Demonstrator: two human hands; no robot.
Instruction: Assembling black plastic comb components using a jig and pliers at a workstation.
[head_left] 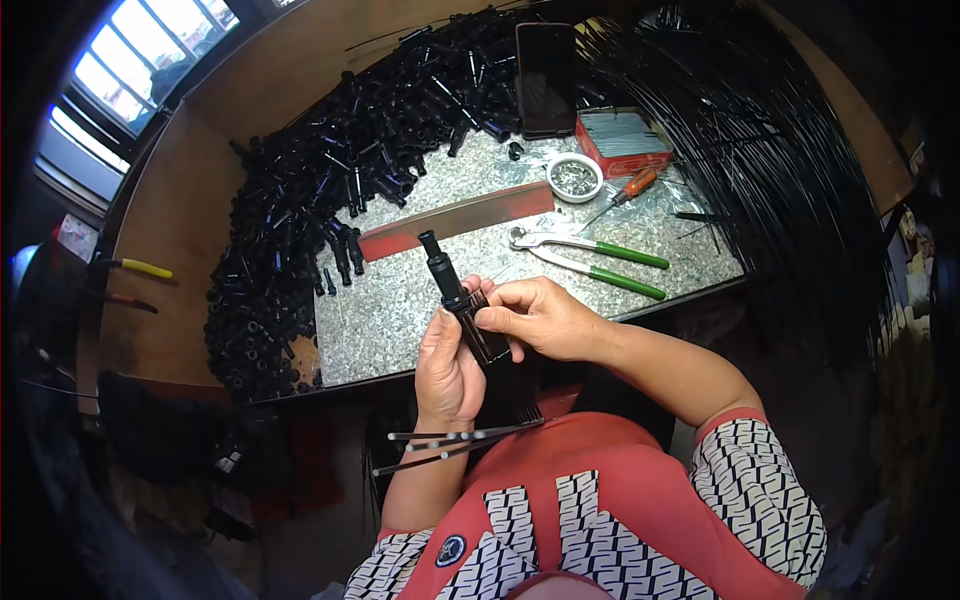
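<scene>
My left hand (450, 365) is wrapped round a black stepped tubular part (449, 282), which stands tilted, narrow end up, in front of the table's near edge. My right hand (545, 318) meets it from the right, thumb and forefinger pinched at the side of its lower half. What those fingertips hold, if anything, is too small to make out. Several thin black rods (430, 452) with pale ends stick out below, across my left forearm; their other ends are near a dark comb-like piece (528, 414) at my lap.
A heap of black tubular parts (300, 215) covers the table's left and back. Green-handled pincers (590, 262), an orange screwdriver (637, 184), a white bowl (574, 178) of small metal bits, a red box (625, 150), a phone (547, 85) and a red-grey bar (455, 220) lie beyond my hands. Black rods (750, 130) fill the right.
</scene>
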